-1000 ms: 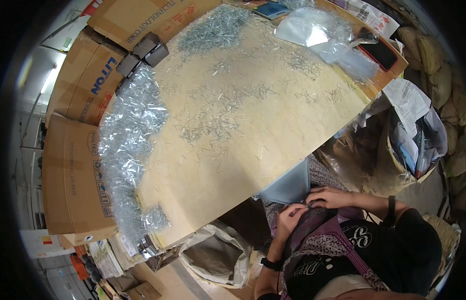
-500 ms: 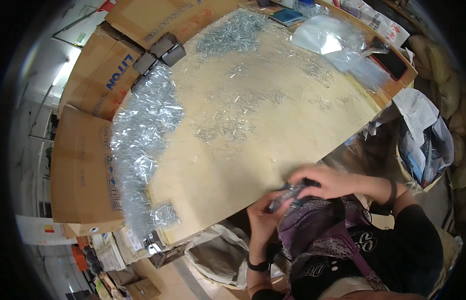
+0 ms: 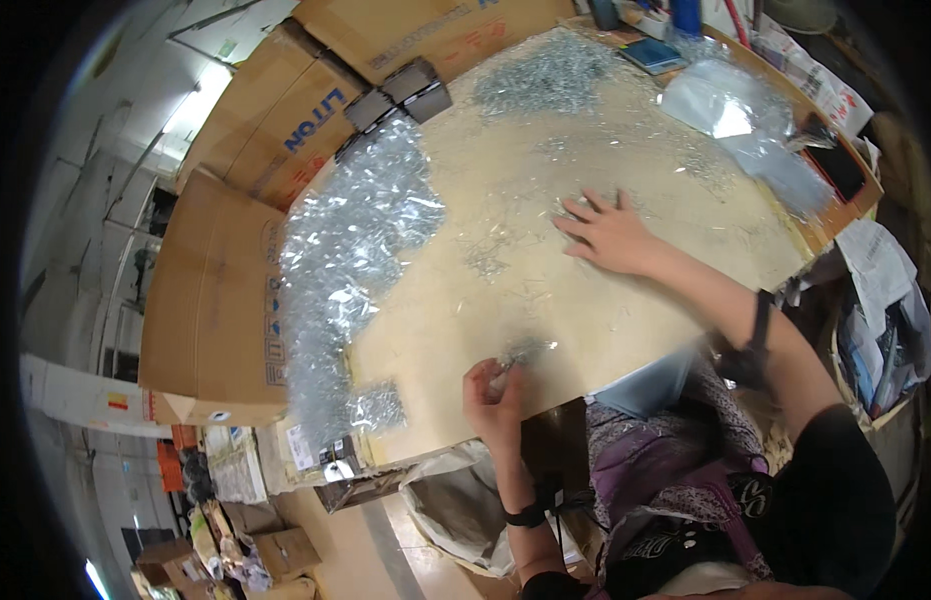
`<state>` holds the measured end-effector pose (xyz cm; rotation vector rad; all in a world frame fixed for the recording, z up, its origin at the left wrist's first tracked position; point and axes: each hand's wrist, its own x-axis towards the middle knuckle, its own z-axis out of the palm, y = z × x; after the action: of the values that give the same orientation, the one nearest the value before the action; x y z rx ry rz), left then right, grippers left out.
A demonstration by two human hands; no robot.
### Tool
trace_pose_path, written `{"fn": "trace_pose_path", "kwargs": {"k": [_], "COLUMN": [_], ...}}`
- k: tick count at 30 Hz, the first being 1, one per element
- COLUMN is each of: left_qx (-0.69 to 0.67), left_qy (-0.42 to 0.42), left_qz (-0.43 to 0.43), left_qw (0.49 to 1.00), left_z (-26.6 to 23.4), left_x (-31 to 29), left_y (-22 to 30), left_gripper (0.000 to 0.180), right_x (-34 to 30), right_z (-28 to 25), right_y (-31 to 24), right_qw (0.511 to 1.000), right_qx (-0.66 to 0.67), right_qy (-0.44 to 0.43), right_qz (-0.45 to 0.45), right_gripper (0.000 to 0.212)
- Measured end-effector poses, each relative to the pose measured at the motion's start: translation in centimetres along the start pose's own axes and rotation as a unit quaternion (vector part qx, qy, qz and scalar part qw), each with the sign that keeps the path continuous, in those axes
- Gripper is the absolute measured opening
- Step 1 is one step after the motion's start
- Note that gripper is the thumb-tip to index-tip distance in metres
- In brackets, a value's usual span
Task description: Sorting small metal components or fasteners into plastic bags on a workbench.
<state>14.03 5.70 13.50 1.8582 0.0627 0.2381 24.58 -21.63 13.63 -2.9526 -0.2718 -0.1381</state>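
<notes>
Wire pieces lie in a large shiny heap along the left side of the table. Half a second ago both hands were together at the near edge; now they are apart. The right hand is over the table's middle, fingers spread. The left hand has curled fingers beside a small blurred bunch; whether they grip it, I cannot tell.

A purple patterned apron overlies a white-lettered black T-shirt, with black armbands.
</notes>
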Motion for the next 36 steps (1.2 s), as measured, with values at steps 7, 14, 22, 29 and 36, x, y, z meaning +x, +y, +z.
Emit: {"fn": "trace_pose_path", "kwargs": {"k": [7, 14, 22, 29, 36], "left_qx": [0.045, 0.334, -0.175, -0.225, -0.145], "left_qy": [0.206, 0.448, -0.047, -0.165, -0.2], "left_qz": [0.008, 0.164, 0.084, -0.018, 0.004], "left_qw": [0.977, 0.813, 0.98, 0.96, 0.969], "left_z": [-9.1, -9.6, 7.0, 8.4, 7.7], "left_x": [3.9, 2.8, -8.8, -11.6, -12.7], "left_y": [-4.5, -2.7, 3.4, 2.7, 0.8], "left_gripper": [0.034, 0.045, 0.045, 0.032, 0.021], "right_x": [-7.6, -11.2, -16.9, -21.9, -24.0], "right_z": [-3.0, -5.9, -3.6, 0.5, 0.0], "right_y": [1.9, -0.7, -8.1, -5.4, -2.6], "right_qw": [0.992, 0.957, 0.821, 0.659, 0.837], "right_qx": [0.111, 0.182, 0.56, 0.741, 0.545], "right_qy": [0.039, 0.173, -0.065, 0.014, 0.045], "right_qz": [-0.049, -0.147, -0.089, 0.127, 0.025], "right_gripper": [0.043, 0.031, 0.05, 0.023, 0.011]}}
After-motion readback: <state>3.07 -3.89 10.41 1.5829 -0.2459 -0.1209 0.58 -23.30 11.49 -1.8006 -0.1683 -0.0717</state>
